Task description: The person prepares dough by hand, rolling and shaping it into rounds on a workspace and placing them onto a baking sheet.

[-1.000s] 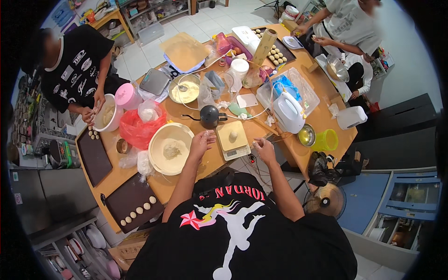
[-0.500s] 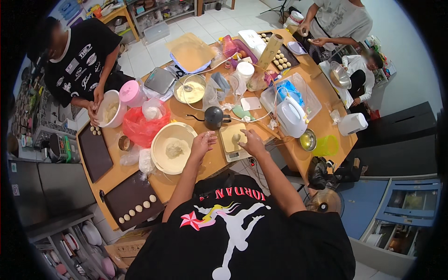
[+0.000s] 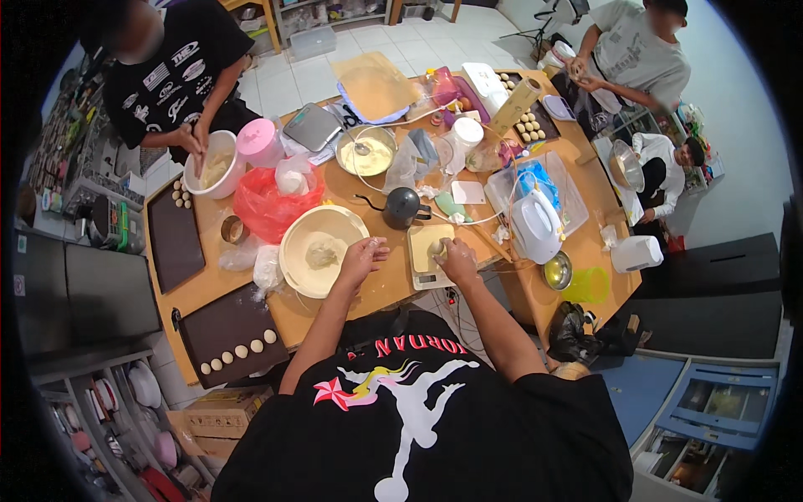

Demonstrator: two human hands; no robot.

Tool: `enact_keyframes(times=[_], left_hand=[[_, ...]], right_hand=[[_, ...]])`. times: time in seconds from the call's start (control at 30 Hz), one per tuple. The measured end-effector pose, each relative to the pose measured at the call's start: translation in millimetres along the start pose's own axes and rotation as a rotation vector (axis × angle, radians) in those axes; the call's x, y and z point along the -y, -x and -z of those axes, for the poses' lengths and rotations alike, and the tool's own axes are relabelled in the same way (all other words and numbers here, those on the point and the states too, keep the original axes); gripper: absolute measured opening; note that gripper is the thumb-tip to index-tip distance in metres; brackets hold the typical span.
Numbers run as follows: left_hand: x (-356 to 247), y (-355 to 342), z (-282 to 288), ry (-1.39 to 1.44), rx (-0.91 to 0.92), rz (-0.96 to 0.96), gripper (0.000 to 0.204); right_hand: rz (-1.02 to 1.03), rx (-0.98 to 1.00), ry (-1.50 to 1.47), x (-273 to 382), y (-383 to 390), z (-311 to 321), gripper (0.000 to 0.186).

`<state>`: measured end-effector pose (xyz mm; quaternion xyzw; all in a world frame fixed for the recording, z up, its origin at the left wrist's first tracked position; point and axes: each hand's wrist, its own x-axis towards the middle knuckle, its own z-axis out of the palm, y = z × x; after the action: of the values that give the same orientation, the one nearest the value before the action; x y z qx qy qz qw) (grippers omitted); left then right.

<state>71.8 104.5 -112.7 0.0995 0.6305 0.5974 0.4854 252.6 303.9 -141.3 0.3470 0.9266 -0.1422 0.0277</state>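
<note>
A kitchen scale with a pale square top stands at the table's near edge. My right hand reaches in over its right side, fingertips closed round a small lump of dough. Whether the lump rests on the scale or is slightly raised, I cannot tell. My left hand hovers between the scale and a large cream bowl, its flour-dusted fingers stretched out and holding nothing. Inside that bowl lies a bigger mass of dough.
A black gooseneck kettle stands just behind the scale. Left of the bowl are a red plastic bag and a dark tray with several dough balls. A white hand mixer sits at right. Co-workers handle dough across the table.
The view has shifted, so the table appears farther right. My right fingers have closed in on the dough lump, which sits nearer the scale's right side. My left hand stays beside the bowl.
</note>
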Motion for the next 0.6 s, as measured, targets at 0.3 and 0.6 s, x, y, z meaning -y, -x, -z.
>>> enact_keyframes(times=[0.3, 0.6], left_hand=[[0.7, 10.4, 9.3, -0.054, 0.008, -0.054, 0.044], [-15.2, 31.4, 42.8, 0.323, 0.068, -0.179, 0.049]], right_hand=[[0.142, 0.018, -0.355, 43.9, -5.7, 6.5, 0.038], [0.522, 0.039, -0.546, 161.7, -14.3, 52.8, 0.041]])
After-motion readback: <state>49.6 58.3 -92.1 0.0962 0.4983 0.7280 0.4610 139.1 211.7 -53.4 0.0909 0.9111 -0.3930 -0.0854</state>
